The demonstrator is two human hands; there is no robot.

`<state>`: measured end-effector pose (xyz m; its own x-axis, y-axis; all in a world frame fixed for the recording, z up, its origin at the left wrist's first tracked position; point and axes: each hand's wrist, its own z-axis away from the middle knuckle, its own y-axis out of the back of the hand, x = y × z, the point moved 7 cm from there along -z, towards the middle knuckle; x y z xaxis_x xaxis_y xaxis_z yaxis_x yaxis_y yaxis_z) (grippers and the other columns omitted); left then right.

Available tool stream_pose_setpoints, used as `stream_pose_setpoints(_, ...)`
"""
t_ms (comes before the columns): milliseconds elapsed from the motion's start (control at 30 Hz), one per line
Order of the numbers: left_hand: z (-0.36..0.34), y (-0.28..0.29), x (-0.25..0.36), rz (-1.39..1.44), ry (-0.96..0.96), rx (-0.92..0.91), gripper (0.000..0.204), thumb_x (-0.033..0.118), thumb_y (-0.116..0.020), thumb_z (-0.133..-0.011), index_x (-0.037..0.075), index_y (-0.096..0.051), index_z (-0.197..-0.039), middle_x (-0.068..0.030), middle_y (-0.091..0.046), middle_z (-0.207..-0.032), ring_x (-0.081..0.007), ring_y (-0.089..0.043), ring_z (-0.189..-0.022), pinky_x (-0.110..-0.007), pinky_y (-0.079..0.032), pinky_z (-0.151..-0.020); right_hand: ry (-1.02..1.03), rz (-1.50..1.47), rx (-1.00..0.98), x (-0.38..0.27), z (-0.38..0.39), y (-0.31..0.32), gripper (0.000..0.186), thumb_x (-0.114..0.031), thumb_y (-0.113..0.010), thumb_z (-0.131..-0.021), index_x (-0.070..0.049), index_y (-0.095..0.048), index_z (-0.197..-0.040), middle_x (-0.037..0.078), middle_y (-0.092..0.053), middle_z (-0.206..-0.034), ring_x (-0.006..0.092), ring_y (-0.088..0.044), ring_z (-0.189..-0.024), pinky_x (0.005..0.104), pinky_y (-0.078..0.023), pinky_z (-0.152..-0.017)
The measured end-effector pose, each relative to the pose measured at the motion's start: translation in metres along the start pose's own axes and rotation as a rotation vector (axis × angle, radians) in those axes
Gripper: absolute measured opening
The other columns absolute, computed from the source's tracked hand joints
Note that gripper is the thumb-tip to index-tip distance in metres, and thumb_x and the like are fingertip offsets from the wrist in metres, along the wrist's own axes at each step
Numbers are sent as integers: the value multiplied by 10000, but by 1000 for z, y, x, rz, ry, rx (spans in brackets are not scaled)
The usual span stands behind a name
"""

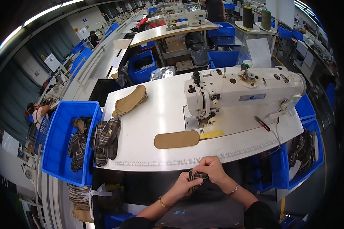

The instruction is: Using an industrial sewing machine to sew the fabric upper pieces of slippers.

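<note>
My left hand point(181, 185) and my right hand point(214, 170) grip one small brown plaid fabric piece point(198, 176) between them, fingers closed on it, just below the front edge of the white sewing table point(141, 116). Beyond them on the table lie a flat tan oval pad point(176, 139) and the white sewing machine point(240, 89), with a yellow guide point(211, 134) by its needle area. A stack of tan pads point(130, 100) sits at the back left. Several plaid pieces point(106, 137) pile at the table's left edge. Black-and-red snips point(262, 123) rest at the machine's right.
A blue bin point(51, 141) holding plaid pieces adjoins the table's left side, above stacked tan pieces point(76, 196). Blue bins with fabric point(318, 158) stand at the right. Behind are other machine tables point(145, 38) and co-workers, one seated at far left point(40, 118).
</note>
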<state>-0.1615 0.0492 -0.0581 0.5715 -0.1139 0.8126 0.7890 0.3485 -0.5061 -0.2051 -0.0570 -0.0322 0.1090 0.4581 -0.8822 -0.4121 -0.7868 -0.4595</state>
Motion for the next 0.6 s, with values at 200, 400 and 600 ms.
stream_pose_setpoints(200,-3,1,-7,-85,-93,153,121,27,-744,-843,-10,-683,-941,-21,-679,-870,-93,-628,-766,-240,-526,-726,101,182,137,-16,5,7,224,8,-773,-792,-34,-587,-676,16,-623,-648,36,-540,-572,192,-416,-493)
stream_pose_setpoints(400,-6,3,-3,-112,-13,9,185,-51,-749,-793,-30,-698,-970,-49,-701,-880,-105,-649,-779,-235,-544,-699,52,72,13,-5,7,-1,239,20,-782,-778,-42,-574,-679,1,-602,-629,28,-514,-544,179,-388,-471)
stream_pose_setpoints(600,-10,-2,24,-42,-96,28,209,175,-694,-915,-9,-667,-1009,-20,-672,-905,-70,-595,-820,-225,-485,-738,2,19,155,-10,-1,10,193,-38,-724,-855,-30,-583,-723,0,-604,-648,26,-516,-570,178,-395,-498)
